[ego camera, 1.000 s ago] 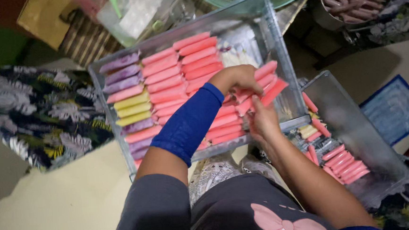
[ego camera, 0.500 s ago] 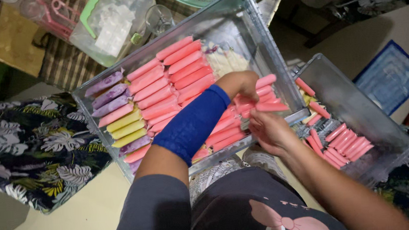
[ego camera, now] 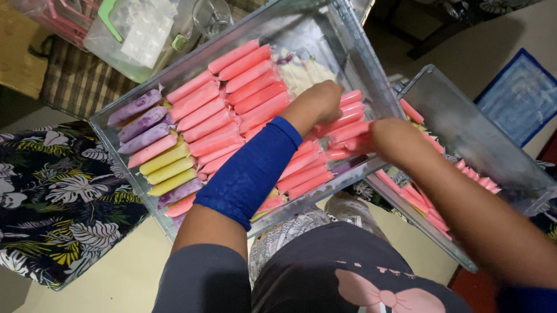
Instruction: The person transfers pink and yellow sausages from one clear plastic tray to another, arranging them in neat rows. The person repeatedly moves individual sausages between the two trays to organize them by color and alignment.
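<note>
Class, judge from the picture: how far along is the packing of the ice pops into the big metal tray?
Done: rows of pink, purple and yellow ice pops cover most of the big tray. In hand: the left hand and right hand press on pink pops. Left: more pops in the side tray.

Long sealed plastic tubes, mostly pink (ego camera: 248,87), some purple (ego camera: 135,107) and yellow (ego camera: 164,158), lie in rows in a metal tray (ego camera: 347,17).

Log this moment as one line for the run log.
left hand: on pink ice-pop sticks in the large metal tray | right hand: gripping the same pink sticks | second metal tray: at the right
</note>
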`<state>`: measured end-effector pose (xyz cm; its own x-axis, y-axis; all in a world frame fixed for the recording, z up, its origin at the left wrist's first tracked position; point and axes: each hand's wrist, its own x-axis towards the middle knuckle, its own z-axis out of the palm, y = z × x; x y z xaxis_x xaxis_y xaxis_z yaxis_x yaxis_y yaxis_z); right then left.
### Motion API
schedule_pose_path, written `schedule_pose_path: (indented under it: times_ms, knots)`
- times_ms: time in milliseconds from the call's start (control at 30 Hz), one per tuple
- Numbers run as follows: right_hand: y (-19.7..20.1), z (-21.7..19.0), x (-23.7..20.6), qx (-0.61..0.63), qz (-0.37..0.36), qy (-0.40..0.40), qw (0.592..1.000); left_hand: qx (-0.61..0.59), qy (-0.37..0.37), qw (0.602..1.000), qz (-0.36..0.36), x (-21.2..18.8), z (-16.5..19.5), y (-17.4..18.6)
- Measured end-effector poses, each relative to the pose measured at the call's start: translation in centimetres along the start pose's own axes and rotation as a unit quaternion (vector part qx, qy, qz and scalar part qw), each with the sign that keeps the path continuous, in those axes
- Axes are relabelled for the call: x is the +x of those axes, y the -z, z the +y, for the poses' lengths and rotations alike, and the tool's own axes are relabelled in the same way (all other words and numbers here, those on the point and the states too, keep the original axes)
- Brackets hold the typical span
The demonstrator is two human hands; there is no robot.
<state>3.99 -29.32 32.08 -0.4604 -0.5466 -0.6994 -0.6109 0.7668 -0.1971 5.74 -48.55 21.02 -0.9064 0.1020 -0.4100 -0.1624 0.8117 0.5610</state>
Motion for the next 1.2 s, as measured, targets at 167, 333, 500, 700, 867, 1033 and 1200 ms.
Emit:
schedule_pose_path:
  times_ms: [167,333,500,700,867,1033,1200]
  knots:
    - [-1.9,-1.6,2.0,0.048,0.006,0.114,0.992,0.024,0.019,0.998,-0.045,-0.9,-0.3,0.1]
    - [-1.7,0.2,2.8,0.100,0.001,0.240,0.966,0.002,-0.005,0.999,-0.042,-1.4,-0.8,0.2]
    - [-1.1,2.0,2.8,0.124,0.107,0.262,0.951,-0.056,-0.043,0.997,0.009,-1.7,-0.8,0.0]
    - [-2.8,0.6,3.3,0.004,0.129,0.318,0.939,-0.035,-0.049,0.998,-0.019,-2.5,-0.4,0.7]
    - [-1.8,2.6,4.1,0.074,0.123,0.314,0.939,-0.018,-0.043,0.999,-0.013,-3.2,-0.6,0.0]
    - [-2.2,3.7,4.6,0.039,0.101,0.080,0.991,-0.078,-0.076,0.990,0.090,-3.0,-0.9,-1.3]
    - [-4.4,0.9,5.1,0.032,0.071,-0.046,0.996,-0.059,-0.039,0.997,0.035,-2.7,-0.9,-1.6]
